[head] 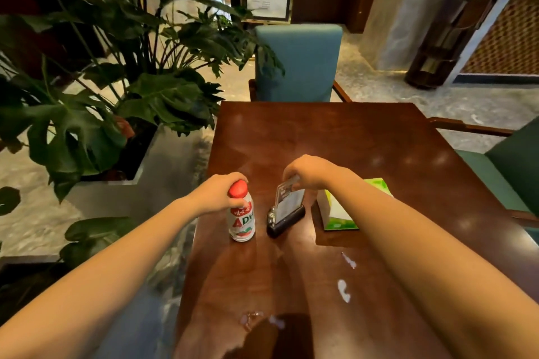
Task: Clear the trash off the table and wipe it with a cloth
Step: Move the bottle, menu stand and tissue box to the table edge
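A white drink bottle [241, 221] with a red cap and red label stands upright near the left edge of the dark wooden table [350, 137]. My left hand [217, 194] is closed around its cap and neck. To its right stands a clear card sign in a black base [287, 208]; my right hand [310, 172] pinches the top edge of that sign. White spilled smears [343, 290] lie on the wood near me, with a wet patch [253, 319] at the near edge.
A green and white tissue box [335, 213] sits just right of the sign, partly behind my right forearm. A teal chair [297, 63] stands at the far side, another green chair [510, 172] at the right. A large leafy plant in a planter [96, 102] crowds the table's left side.
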